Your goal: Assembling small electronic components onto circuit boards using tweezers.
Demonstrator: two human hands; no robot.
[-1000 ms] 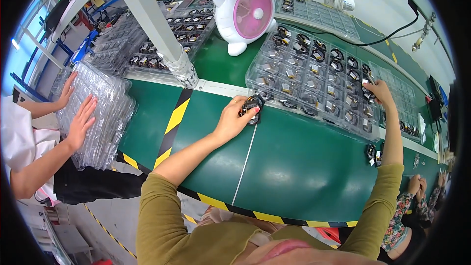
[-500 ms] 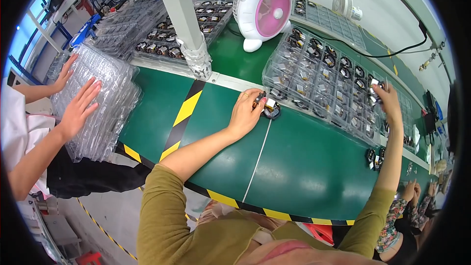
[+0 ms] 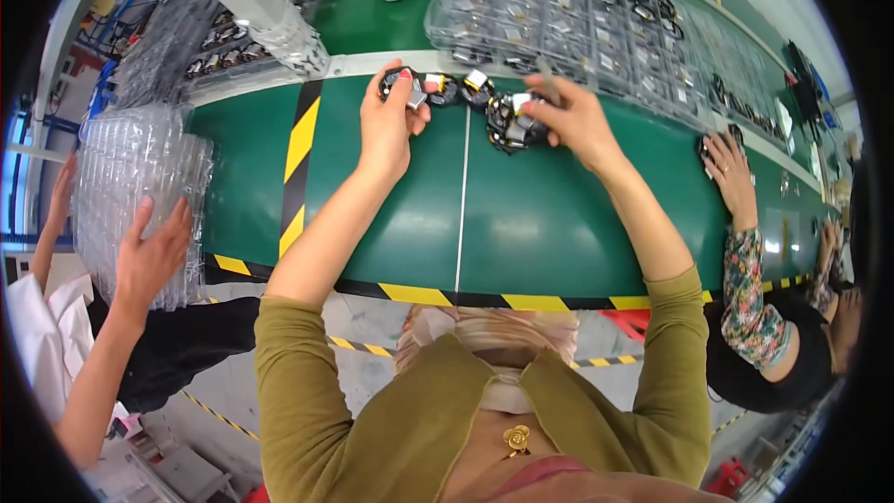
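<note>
Now both hands have come in to the upper centre of the green counter (image 3: 521, 224), the left hand (image 3: 389, 123) pinching one small black fan (image 3: 402, 86) and the right hand (image 3: 570, 116) clutching a cluster of fans (image 3: 510, 121) just below the clear tray (image 3: 577, 28).

Bright, even light is falling from overhead, and the green tabletop (image 3: 540, 224) is shining with soft glare around its middle. My hands are casting only faint shadows. The clear plastic trays (image 3: 596, 28) toward one o'clock are glinting white. The fisheye is bending every straight edge, and a black rim is ringing the view. Things toward nine and three o'clock are smearing and losing detail.
</note>
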